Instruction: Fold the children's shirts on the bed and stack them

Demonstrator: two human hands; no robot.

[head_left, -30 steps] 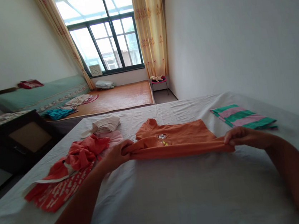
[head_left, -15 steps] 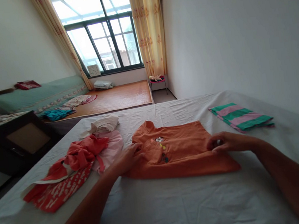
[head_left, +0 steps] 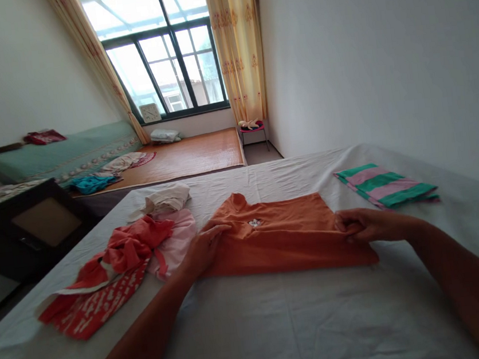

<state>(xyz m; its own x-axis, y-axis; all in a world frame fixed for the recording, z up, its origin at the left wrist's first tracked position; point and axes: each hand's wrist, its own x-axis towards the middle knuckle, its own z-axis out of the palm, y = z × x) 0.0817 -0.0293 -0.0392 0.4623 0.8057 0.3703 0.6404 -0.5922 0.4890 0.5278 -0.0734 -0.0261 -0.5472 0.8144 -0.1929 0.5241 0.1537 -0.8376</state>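
Observation:
An orange T-shirt (head_left: pixel 287 214) lies on the white bed sheet (head_left: pixel 256 327), its near side folded over toward the far side. Only part of the printed figure on its front shows above the fold. My left hand (head_left: pixel 206 244) is closed on the shirt near its collar end. At the hem end, my right hand (head_left: pixel 359 225) pinches the folded layer between thumb and fingers. The near edge of the shirt hangs slightly raised in a straight line between both hands.
Left of the shirt lie a rumpled red garment (head_left: pixel 122 253), a pink garment (head_left: pixel 180 229) and a cream cloth (head_left: pixel 164 201). A folded green-and-pink striped cloth (head_left: pixel 387 183) rests at the right. Beyond are a second bed (head_left: pixel 202 152) and a dark cabinet (head_left: pixel 32 226).
Both hands have drawn the shirt's near side farther up and away from me. The fold now covers more of the print, and the near edge has shifted toward the far side.

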